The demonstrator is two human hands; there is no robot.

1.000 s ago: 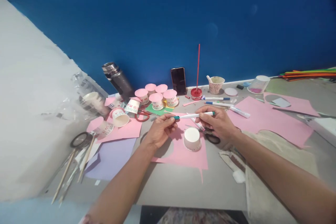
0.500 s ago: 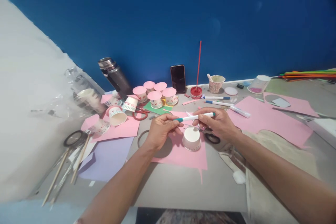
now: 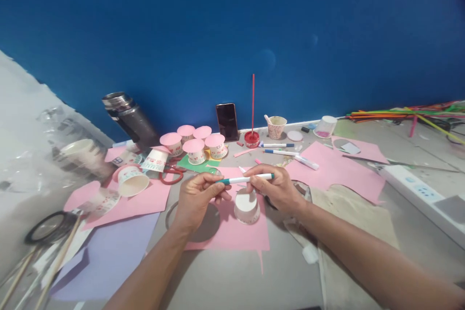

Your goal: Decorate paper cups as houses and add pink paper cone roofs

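A white marker with teal ends point(image 3: 247, 179) lies level between my two hands. My left hand point(image 3: 199, 198) pinches its teal left end. Thumb and fingers of my right hand point(image 3: 274, 185) close on the marker near its right end. Just below stands an upside-down paper cup point(image 3: 247, 207) with a plain white base on top, resting on a pink paper sheet point(image 3: 232, 235) with a round hole cut from it. Small printing shows near the cup's rim.
Several decorated cups with pink paper tops point(image 3: 193, 147) stand back left, near red-handled scissors point(image 3: 171, 176) and a dark flask point(image 3: 131, 118). A phone point(image 3: 227, 122) leans on the wall. More markers point(image 3: 279, 145) and pink paper point(image 3: 337, 169) lie right, with a power strip point(image 3: 425, 193) beyond.
The view has turned to the right, so things on the table appear shifted left and more of the power strip shows. Both hands keep hold of the marker above the cup.
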